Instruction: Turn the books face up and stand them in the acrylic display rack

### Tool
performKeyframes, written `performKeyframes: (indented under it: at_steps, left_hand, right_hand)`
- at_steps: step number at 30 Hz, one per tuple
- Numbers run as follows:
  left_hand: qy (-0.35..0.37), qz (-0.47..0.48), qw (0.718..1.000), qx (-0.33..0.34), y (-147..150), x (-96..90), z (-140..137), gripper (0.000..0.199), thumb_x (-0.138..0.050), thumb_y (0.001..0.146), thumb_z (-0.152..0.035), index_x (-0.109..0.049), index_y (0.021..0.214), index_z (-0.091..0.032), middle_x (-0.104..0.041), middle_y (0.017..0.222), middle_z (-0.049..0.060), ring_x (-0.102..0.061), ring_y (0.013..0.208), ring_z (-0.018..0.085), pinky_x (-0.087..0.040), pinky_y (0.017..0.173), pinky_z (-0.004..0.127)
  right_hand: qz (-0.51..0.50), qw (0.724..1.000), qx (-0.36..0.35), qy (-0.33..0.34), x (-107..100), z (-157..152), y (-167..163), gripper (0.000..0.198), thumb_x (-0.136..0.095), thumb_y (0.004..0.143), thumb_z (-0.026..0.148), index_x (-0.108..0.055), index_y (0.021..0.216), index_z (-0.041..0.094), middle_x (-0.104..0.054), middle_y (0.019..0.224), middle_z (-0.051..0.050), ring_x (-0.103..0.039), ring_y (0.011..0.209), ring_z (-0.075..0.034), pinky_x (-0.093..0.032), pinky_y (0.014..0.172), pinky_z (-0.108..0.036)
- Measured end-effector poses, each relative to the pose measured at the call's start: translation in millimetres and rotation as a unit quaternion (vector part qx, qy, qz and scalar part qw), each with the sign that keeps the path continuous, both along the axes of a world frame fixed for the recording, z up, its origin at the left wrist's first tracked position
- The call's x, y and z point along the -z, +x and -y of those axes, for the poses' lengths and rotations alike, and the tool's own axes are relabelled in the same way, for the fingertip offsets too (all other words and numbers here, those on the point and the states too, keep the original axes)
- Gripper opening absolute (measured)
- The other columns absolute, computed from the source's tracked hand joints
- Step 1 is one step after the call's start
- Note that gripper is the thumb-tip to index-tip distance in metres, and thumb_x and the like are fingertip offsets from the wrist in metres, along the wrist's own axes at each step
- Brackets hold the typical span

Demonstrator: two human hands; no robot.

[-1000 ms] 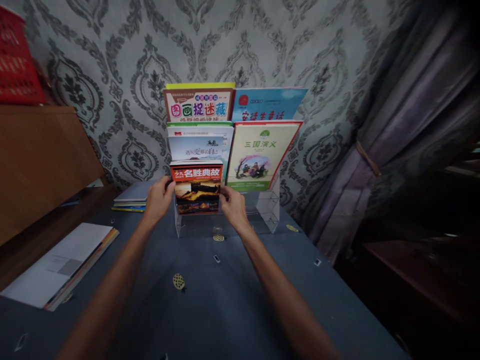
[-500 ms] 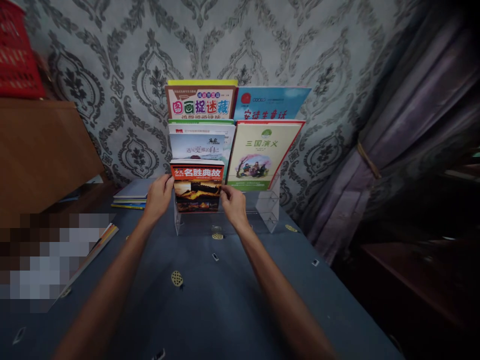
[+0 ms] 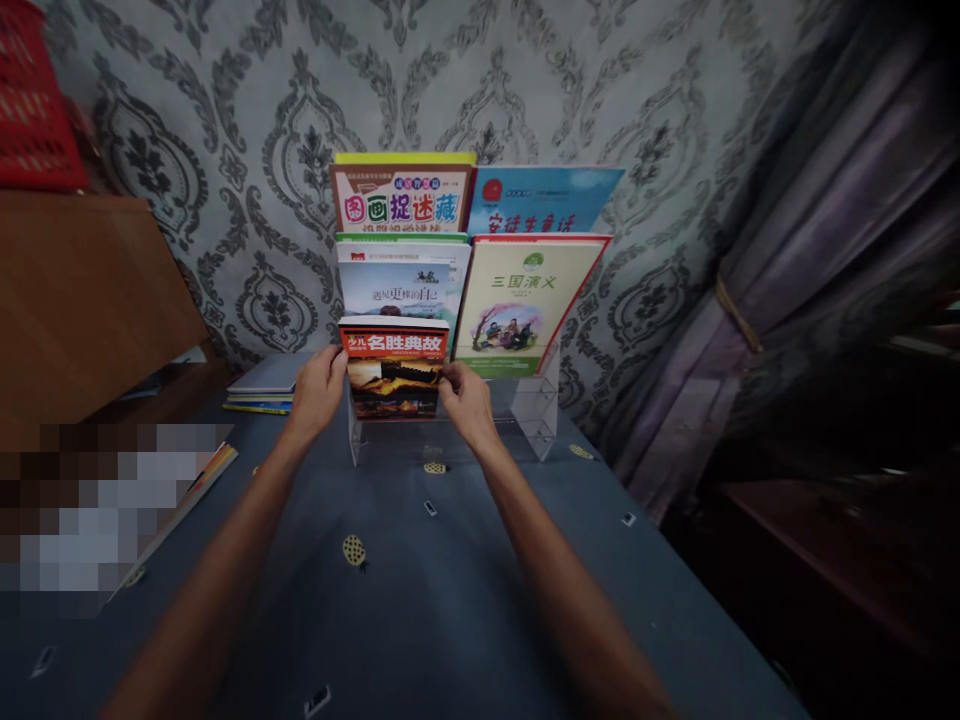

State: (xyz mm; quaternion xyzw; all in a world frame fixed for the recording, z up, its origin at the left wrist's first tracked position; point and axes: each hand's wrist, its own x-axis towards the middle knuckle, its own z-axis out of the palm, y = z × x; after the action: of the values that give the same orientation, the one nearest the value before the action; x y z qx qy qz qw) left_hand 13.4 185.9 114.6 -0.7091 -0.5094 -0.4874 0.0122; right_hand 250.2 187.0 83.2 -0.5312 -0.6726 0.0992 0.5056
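Observation:
A small book with a red-and-black cover (image 3: 396, 372) stands at the front left of a clear tiered book stand (image 3: 537, 412). My left hand (image 3: 319, 395) is closed on its left edge, and my right hand (image 3: 466, 402) pinches its right edge. Right behind it leans a pale blue book (image 3: 397, 290). To the right is a cream-and-green book (image 3: 526, 300) with a red edge. On the top tier are a brown-bordered book (image 3: 405, 200) with colourful lettering and a blue book (image 3: 544, 200). The lower parts of the rear books are hidden.
Several stacked books (image 3: 262, 382) lie on the blue tablecloth (image 3: 450, 610) left of the stand. Nearer, more books (image 3: 176, 515) are partly blurred out. A brown cabinet (image 3: 82, 300) with a red basket (image 3: 34, 110) stands at left; a tied curtain (image 3: 697, 360) hangs at right.
Both hands keep their hold on the red-and-black book, which stays in nearly the same place at the front of the stand. The view has shifted very slightly.

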Motion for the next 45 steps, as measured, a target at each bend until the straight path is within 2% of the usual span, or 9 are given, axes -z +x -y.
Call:
performKeyframes:
  at_steps: [11,15,21,29,33,37,42,44,45]
  left_hand:
    - [-0.014,0.028,0.999,0.016,3,-1.8,8,0.04,-0.037,0.099,-0.041,-0.067,0.102,-0.016,-0.073,0.094,0.008,-0.066,0.086,0.022,-0.049,0.077,0.033]
    - [-0.02,0.043,0.998,0.035,2,-0.7,11,0.039,-0.038,0.098,-0.041,-0.067,0.108,-0.016,-0.074,0.101,0.009,-0.066,0.091,0.022,-0.05,0.082,0.034]
    - [-0.042,0.078,0.996,0.028,-11,19.4,24,0.043,-0.038,0.098,-0.044,-0.065,0.115,-0.017,-0.073,0.112,0.011,-0.066,0.102,0.023,-0.052,0.085,0.034]
    - [-0.079,-0.034,0.991,-0.103,-56,78.8,63,0.035,-0.039,0.097,-0.035,-0.066,0.113,-0.019,-0.07,0.11,0.012,-0.063,0.106,0.027,-0.049,0.097,0.043]
    - [-0.116,-0.142,0.956,-0.231,-86,91.3,83,0.038,-0.041,0.094,-0.026,-0.065,0.121,-0.015,-0.063,0.123,0.021,-0.054,0.12,0.036,-0.04,0.106,0.054]
    - [-0.149,-0.178,0.907,-0.351,-117,92.1,95,0.046,-0.036,0.095,-0.028,-0.061,0.127,-0.006,-0.057,0.131,0.03,-0.048,0.127,0.044,-0.031,0.108,0.065]
    - [-0.217,-0.139,0.862,-0.438,-155,103.7,103,0.053,-0.033,0.097,-0.041,-0.063,0.119,-0.003,-0.058,0.123,0.038,-0.047,0.127,0.053,-0.032,0.097,0.076]
    - [-0.241,-0.126,0.85,-0.45,-166,110.6,103,0.058,-0.036,0.096,-0.048,-0.062,0.12,-0.002,-0.056,0.126,0.041,-0.047,0.127,0.055,-0.032,0.095,0.077]
    - [-0.248,-0.124,0.847,-0.453,-170,113.4,103,0.061,-0.036,0.095,-0.05,-0.062,0.121,-0.001,-0.055,0.127,0.042,-0.046,0.128,0.056,-0.032,0.095,0.077]
  right_hand:
    - [0.006,0.999,-0.03,-0.018,-2,-3,8,0.022,-0.049,0.084,0.019,-0.069,0.093,0.019,-0.078,0.093,-0.007,-0.072,0.087,-0.023,-0.055,0.082,-0.033]
    - [-0.01,0.999,-0.035,-0.026,-2,-5,9,0.026,-0.051,0.082,0.015,-0.071,0.098,0.017,-0.079,0.101,-0.01,-0.074,0.094,-0.024,-0.056,0.086,-0.035]
    - [-0.029,0.998,-0.052,-0.028,-2,-5,11,0.033,-0.051,0.083,0.014,-0.072,0.107,0.016,-0.079,0.106,-0.012,-0.074,0.099,-0.024,-0.057,0.088,-0.036]
    - [-0.036,0.999,-0.02,-0.02,-3,-8,20,0.03,-0.053,0.08,0.022,-0.071,0.103,0.018,-0.078,0.091,-0.009,-0.072,0.081,-0.023,-0.056,0.078,-0.036]
    - [-0.051,0.998,0.019,0.025,-1,-5,24,0.025,-0.055,0.08,0.028,-0.067,0.099,0.018,-0.071,0.074,-0.004,-0.065,0.067,-0.021,-0.053,0.069,-0.034]
    - [-0.106,0.99,0.042,0.087,-11,7,18,0.012,-0.056,0.083,0.031,-0.062,0.086,0.021,-0.064,0.068,0.0,-0.059,0.062,-0.018,-0.05,0.062,-0.03]
    - [-0.114,0.981,-0.072,0.14,-63,43,-2,0.022,-0.057,0.09,0.037,-0.059,0.072,0.023,-0.058,0.06,0.003,-0.053,0.051,-0.014,-0.045,0.051,-0.026]
    - [-0.089,0.975,-0.125,0.158,-64,72,4,0.019,-0.059,0.092,0.037,-0.066,0.08,0.024,-0.064,0.068,0.001,-0.058,0.056,-0.014,-0.048,0.055,-0.027]
    - [-0.072,0.974,-0.146,0.16,-50,92,13,0.016,-0.061,0.092,0.037,-0.069,0.084,0.025,-0.068,0.073,-0.001,-0.062,0.061,-0.015,-0.051,0.058,-0.028]
